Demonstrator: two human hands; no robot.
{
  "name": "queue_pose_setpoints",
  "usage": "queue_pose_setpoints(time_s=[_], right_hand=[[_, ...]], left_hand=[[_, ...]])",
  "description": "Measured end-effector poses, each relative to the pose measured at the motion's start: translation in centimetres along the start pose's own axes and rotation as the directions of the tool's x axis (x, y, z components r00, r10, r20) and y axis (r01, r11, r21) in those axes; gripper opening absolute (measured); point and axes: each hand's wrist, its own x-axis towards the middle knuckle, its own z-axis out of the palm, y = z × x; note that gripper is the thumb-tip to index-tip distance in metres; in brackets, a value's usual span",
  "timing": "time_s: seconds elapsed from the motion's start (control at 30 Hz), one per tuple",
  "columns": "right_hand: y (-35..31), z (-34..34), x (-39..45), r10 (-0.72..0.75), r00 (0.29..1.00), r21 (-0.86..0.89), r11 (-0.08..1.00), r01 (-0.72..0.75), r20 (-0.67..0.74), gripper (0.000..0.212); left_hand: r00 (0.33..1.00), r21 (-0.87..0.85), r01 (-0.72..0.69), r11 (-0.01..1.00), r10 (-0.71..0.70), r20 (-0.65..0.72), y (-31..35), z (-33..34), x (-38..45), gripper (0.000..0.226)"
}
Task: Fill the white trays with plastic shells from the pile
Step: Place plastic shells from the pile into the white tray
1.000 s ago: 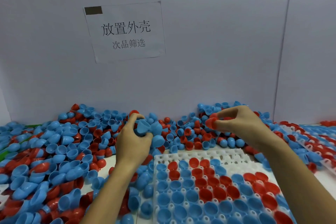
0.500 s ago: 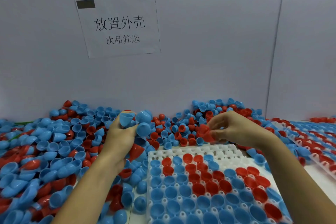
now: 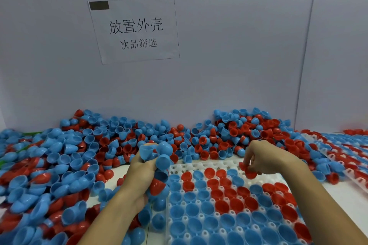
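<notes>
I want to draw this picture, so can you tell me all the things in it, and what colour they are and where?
Loose shells: too many to count, blue and red, piled along the wall and down the left side.
White tray: one, white, in front; mostly filled with blue and red shells, far row still has empty holes.
More trays: number unclear, white, filled with blue and red shells, at the right edge.
Paper sign: one, white with black writing, taped to the grey wall.
Left hand: holds a bunch of blue shells and a red one, beside the tray's left edge.
Right hand: pinches red shells over the tray's far end.
</notes>
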Motion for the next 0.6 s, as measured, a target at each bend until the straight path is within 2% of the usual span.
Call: queue_pose_setpoints(time_s=[0.13,0.27,0.4,0.6], right_hand=[[-0.4,0.5,0.2,0.015,1.0,0.001,1.0,-0.016,0.013,0.027],[-1.0,0.5,-0.2,0.018,0.997,0.037,0.999,-0.02,0.077,0.024],[-1.0,0.0,-0.3,0.004,1.0,0.043,0.999,-0.004,0.005,0.021],[-1.1,0.7,-0.1,0.006,1.0,0.023,1.0,-0.006,0.008,0.017]], left_hand=[[0.999,-0.006,0.03,1.0,-0.03,0.034,-0.2,1.0,-0.2,0.018],[0.998,0.036,0.007,0.999,-0.009,0.064,-0.2,1.4,-0.9,0.023],[0.998,0.006,-0.006,1.0,0.006,0.063,-0.8,0.4,-2.2,0.028],[1.0,0.012,-0.001,1.0,0.001,0.017,-1.6,-1.2,-2.8,0.029]])
